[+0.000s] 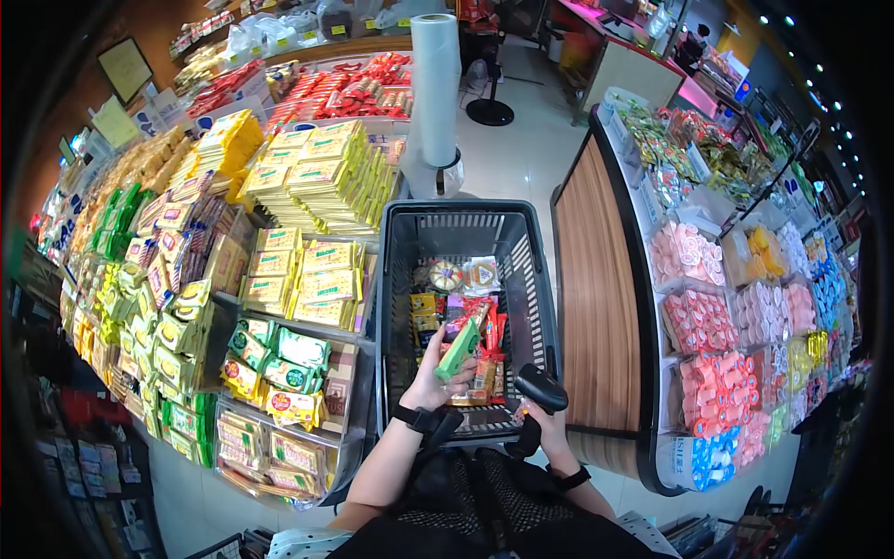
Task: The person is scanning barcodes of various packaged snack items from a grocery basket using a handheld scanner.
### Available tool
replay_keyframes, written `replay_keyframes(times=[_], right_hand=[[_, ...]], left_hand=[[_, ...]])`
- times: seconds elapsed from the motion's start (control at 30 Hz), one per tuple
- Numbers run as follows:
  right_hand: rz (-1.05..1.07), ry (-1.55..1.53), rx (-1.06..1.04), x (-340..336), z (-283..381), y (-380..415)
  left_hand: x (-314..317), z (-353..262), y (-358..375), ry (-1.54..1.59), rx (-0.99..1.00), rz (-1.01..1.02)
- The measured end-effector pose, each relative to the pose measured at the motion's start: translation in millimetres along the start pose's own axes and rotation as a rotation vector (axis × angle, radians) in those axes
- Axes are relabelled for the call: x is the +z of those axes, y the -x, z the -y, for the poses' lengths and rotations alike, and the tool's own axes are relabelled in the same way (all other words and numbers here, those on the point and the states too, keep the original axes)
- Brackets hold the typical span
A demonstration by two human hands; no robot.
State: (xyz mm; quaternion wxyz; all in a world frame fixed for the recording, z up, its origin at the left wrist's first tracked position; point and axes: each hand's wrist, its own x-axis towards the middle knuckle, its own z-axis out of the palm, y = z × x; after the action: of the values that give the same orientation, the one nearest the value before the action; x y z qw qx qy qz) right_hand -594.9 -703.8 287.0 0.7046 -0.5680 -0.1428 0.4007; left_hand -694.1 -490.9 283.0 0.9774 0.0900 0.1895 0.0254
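Over the black shopping basket, my left hand is closed on a green snack packet, held at a slant. Beneath it in the basket lie red packets, yellow packets and round items in clear wrap. My right hand is at the basket's near right corner, beside a black handle-like part. Its fingers are curled, with something small and colourful at their tips that I cannot make out.
Stacked yellow biscuit packets and green packets fill the display on the left. A plastic bag roll stands upright beyond the basket. On the right, a wood-panelled counter carries bins of pink sweets.
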Motion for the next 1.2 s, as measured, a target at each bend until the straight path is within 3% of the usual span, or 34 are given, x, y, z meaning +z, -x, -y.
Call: replay_keyframes(times=[0.03, 0.13, 0.27, 0.57, 0.63, 0.67, 0.7, 0.77, 0.8, 0.9, 0.97, 1.0, 1.2], right_hand=[[-0.003, -0.016, 0.004, 1.6, 0.9, 1.1], [0.000, 0.001, -0.004, 5.8, 4.6, 3.9], [0.066, 0.108, -0.050, 11.7, 8.1, 9.0], [0.127, 0.177, -0.078, -0.8, -18.0, 18.7], [0.135, 0.173, -0.063, -0.1, -20.3, 22.0], [0.119, 0.162, -0.049, 0.7, -20.0, 23.7], [0.126, 0.147, -0.049, -0.5, -21.8, 25.5], [0.123, 0.135, -0.066, 3.9, -19.5, 27.8], [0.126, 0.133, -0.067, 6.6, -17.0, 30.2], [0.111, 0.161, -0.096, 9.8, -12.8, 31.3], [0.130, 0.152, -0.094, 6.3, -15.2, 28.9], [0.128, 0.149, -0.097, 5.7, -15.6, 28.5], [0.124, 0.122, -0.092, 6.8, -9.4, 35.6]], left_hand=[[6.5, 4.0, 4.2, 0.114, -0.022, 0.109], [21.9, 13.4, 11.3, 0.027, -0.058, 0.021], [24.4, 34.7, 11.1, -0.011, -0.101, 0.083], [23.2, 47.9, 39.7, -0.101, 0.029, -0.026], [25.6, 42.7, 53.7, -0.237, 0.081, -0.091], [28.3, 39.8, 59.7, -0.277, 0.172, -0.239], [-3.7, 37.8, 51.1, -0.349, 0.286, -0.199], [5.4, 21.1, 81.5, -0.416, 0.445, -0.271], [1.6, 11.6, 92.4, -0.338, 0.463, -0.305], [-15.5, -9.8, 115.9, -0.200, 0.754, -0.583], [-38.3, -26.2, 131.3, -0.209, 0.915, -0.654], [-33.3, -30.7, 138.4, -0.203, 0.987, -0.833], [-46.7, -44.3, 152.2, -0.017, 1.279, -1.038]])
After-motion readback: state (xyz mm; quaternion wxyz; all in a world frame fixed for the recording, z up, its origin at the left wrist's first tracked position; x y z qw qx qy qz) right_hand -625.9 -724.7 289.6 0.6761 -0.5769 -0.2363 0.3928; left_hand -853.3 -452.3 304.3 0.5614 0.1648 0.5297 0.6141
